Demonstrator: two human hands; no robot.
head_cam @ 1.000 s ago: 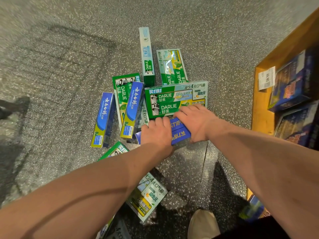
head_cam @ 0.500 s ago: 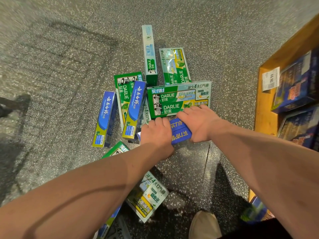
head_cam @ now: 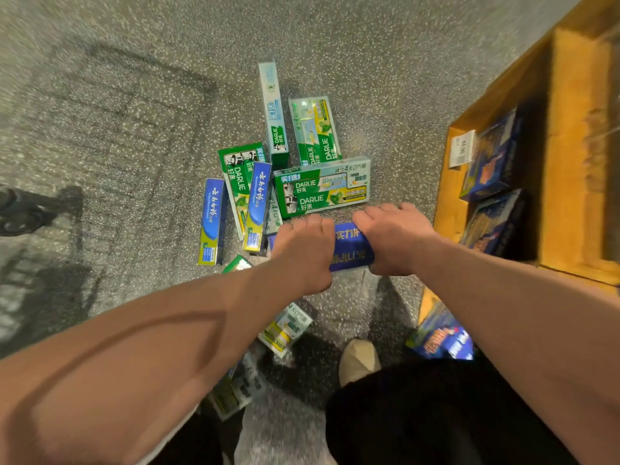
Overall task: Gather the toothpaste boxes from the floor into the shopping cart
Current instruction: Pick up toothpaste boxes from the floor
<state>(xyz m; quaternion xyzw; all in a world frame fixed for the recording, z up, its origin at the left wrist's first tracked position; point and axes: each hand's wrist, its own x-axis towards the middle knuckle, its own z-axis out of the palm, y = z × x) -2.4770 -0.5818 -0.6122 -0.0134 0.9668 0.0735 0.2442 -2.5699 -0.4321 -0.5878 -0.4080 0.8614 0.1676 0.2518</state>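
Two-handed pickup of blue box

Left hand (head_cam: 303, 253) and right hand (head_cam: 394, 239) clamp opposite ends of the blue box (head_cam: 350, 246), keeping it level, near the green boxes (head_cam: 322, 191).

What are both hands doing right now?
Left hand: closed on the blue box.
Right hand: closed on the same blue box.

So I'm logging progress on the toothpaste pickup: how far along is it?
Nothing looks gathered yet; no cart basket is in view. In hand: left hand and right hand grip the dark blue box. Left: green Darlie boxes and blue boxes lie scattered on the floor.
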